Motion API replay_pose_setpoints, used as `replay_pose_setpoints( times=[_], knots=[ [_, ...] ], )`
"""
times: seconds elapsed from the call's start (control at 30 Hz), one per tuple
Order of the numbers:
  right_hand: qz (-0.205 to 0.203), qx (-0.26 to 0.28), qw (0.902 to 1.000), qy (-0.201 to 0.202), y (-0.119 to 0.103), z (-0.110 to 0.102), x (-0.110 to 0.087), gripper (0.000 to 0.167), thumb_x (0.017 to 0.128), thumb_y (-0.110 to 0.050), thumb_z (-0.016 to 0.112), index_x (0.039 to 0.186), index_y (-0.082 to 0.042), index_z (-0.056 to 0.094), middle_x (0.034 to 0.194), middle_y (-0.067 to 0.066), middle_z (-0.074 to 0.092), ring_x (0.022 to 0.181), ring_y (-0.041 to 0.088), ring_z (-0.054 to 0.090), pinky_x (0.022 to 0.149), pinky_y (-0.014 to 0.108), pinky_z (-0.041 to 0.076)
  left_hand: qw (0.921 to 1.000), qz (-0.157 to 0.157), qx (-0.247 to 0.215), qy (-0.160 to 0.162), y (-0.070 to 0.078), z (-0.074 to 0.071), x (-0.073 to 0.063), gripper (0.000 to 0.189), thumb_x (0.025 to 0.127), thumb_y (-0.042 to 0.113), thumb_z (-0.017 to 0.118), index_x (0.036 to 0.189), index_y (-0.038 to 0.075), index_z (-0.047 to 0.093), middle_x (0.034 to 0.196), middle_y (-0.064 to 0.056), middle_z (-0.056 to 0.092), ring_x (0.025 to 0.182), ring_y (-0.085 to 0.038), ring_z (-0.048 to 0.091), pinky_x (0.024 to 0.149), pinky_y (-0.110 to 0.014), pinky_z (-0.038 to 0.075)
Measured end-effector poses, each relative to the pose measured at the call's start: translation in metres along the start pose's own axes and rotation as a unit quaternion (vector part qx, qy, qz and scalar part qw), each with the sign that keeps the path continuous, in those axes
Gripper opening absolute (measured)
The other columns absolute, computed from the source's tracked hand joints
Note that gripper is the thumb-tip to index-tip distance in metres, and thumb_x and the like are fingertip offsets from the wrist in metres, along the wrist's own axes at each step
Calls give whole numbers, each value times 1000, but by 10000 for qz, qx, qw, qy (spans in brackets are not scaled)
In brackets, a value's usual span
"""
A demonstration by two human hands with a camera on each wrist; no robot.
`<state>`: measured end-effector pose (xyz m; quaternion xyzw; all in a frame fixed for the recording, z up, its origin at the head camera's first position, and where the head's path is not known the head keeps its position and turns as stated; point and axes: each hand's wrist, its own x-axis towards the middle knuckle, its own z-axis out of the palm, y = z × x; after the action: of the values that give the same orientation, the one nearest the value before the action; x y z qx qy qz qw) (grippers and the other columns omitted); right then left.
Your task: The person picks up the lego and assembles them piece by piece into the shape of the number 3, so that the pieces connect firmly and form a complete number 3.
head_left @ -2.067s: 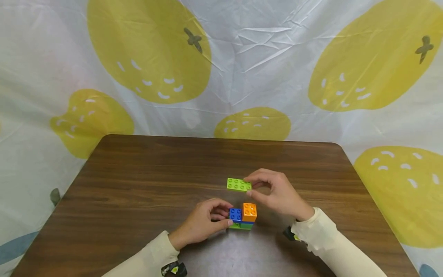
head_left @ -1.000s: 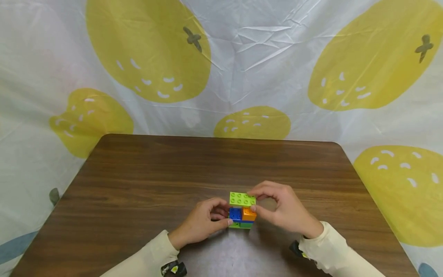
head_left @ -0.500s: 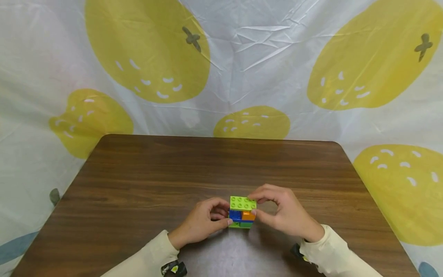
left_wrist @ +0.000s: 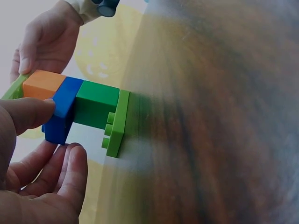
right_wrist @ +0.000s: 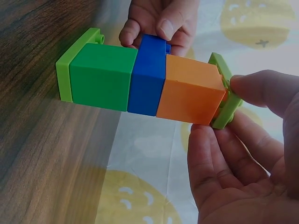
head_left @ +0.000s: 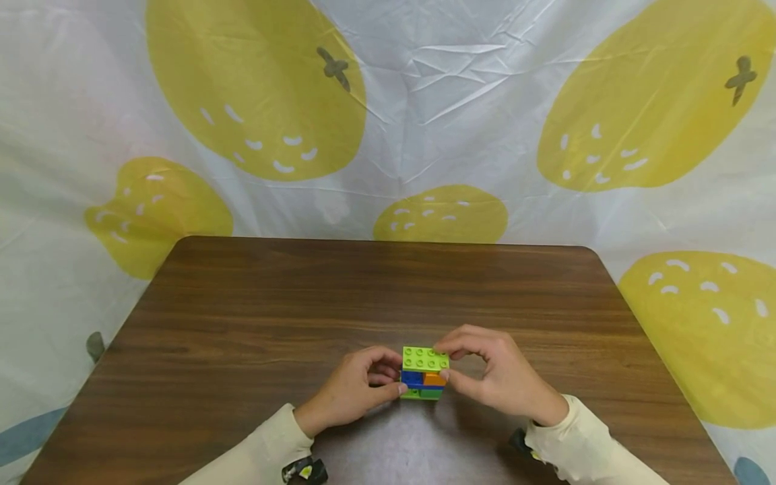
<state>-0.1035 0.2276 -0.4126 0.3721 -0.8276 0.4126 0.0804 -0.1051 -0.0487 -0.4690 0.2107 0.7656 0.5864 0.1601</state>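
Note:
A toy building-block stack stands on the table in front of me. From the bottom it has a light green base plate point(right_wrist: 65, 77), a green brick point(right_wrist: 100, 77), a long blue brick point(right_wrist: 148, 74) and an orange brick point(right_wrist: 191, 88). Half of the blue brick's studded top stays uncovered beside the orange one. My left hand point(head_left: 354, 385) pinches the blue brick between thumb and fingers. My right hand point(head_left: 500, 374) pinches a light green studded plate point(head_left: 424, 358) over the orange brick; in the right wrist view a sliver of orange shows under it.
The brown wood-grain table point(head_left: 273, 296) runs back to a hanging white cloth point(head_left: 291, 209) printed with yellow fruit. Dark wrist bands sit by both pale sleeves point(head_left: 570, 431).
My right hand has brought the light green plate down and toward me, from behind the stack to on top of the orange brick. The left hand has held its place.

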Motion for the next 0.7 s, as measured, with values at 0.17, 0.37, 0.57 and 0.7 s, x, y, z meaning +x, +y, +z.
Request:
replay_pose_setpoints(
  times=[0.17, 0.37, 0.57, 0.7],
  knots=[
    [-13, 10, 10000, -33, 0, -1, 0, 36, 84, -7, 87, 116, -21, 77, 114, -7, 76, 100, 10, 73, 81, 29, 63, 10000, 1, -33, -33, 0, -1, 1, 35, 95, 17, 80, 123, 1, 68, 117, -13, 72, 105, -20, 70, 89, -23, 61],
    [33, 44, 9999, -100, -1, -2, -1, 37, 84, -6, 87, 117, -20, 77, 114, -6, 76, 99, 10, 73, 80, 30, 63, 10000, -11, -56, -63, 0, -1, 1, 34, 96, 17, 80, 123, 1, 68, 117, -13, 72, 106, -21, 70, 89, -23, 61],
    [157, 26, 9998, -151, -3, -3, 0, 39, 83, -6, 88, 116, -22, 78, 114, -10, 75, 100, 8, 72, 80, 32, 64, 9999, -33, -86, -64, 1, -1, 0, 34, 96, 17, 80, 123, 1, 68, 117, -12, 72, 106, -21, 70, 89, -23, 61],
    [44, -165, 9997, -202, -6, -4, 4, 37, 80, -6, 89, 113, -20, 79, 110, -11, 75, 97, 6, 71, 80, 28, 62, 9999, -94, -99, -77, 1, -1, 0, 35, 96, 17, 80, 124, 1, 68, 118, -13, 72, 106, -22, 70, 89, -23, 61]
  ],
)
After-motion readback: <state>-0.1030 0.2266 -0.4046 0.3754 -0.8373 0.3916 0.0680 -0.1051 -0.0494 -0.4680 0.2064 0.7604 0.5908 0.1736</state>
